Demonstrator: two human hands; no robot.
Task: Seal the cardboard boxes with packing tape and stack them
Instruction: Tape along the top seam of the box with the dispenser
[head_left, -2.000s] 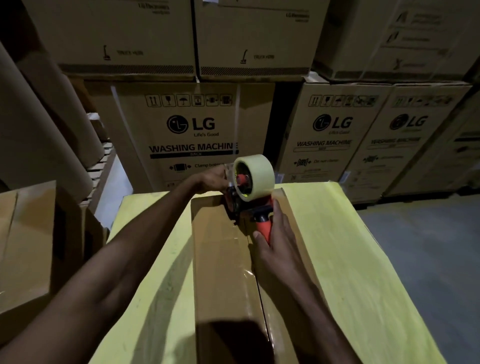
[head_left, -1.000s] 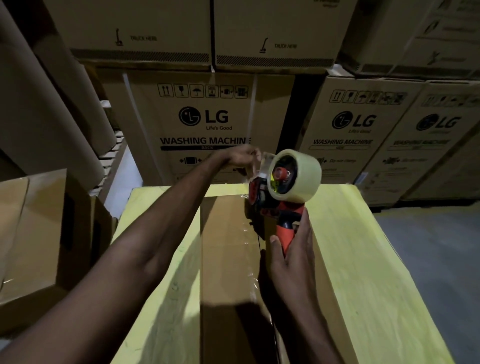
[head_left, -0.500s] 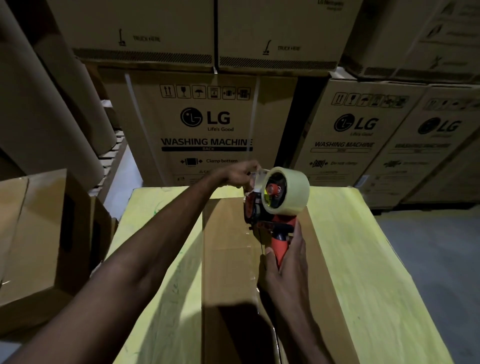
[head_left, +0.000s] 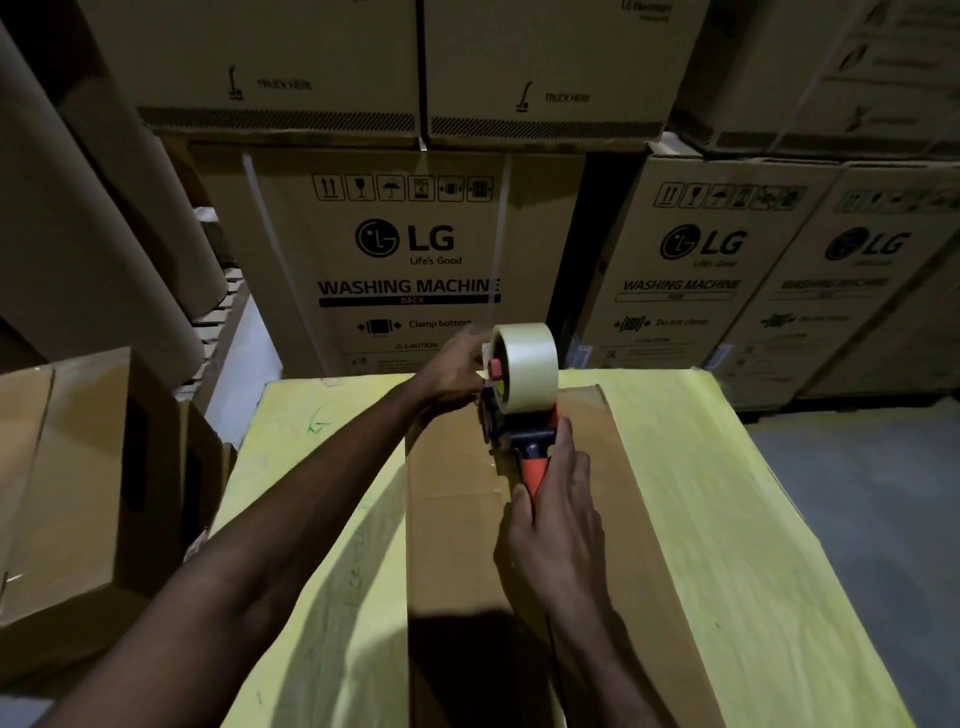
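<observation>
A long brown cardboard box (head_left: 452, 525) lies lengthwise on a yellow-covered table (head_left: 727, 493), with clear tape along its centre seam. My right hand (head_left: 553, 525) grips the red handle of a tape dispenser (head_left: 511, 410) that sits on the box near its far end. The dispenser carries a pale roll of packing tape (head_left: 527, 366). My left hand (head_left: 457, 371) reaches across to the dispenser's front, its fingers at the tape end by the roll. Whether those fingers pinch the tape is hidden by the roll.
Large printed washing machine cartons (head_left: 405, 249) are stacked in a wall behind the table. Brown cardboard boxes (head_left: 88, 493) stand to the left of the table. Thick cardboard tubes (head_left: 78, 234) lean at the upper left. Grey floor (head_left: 872, 493) shows at the right.
The dispenser was lifted off the box's far end, then came back down onto the box. My left hand stayed at its front by the tape end.
</observation>
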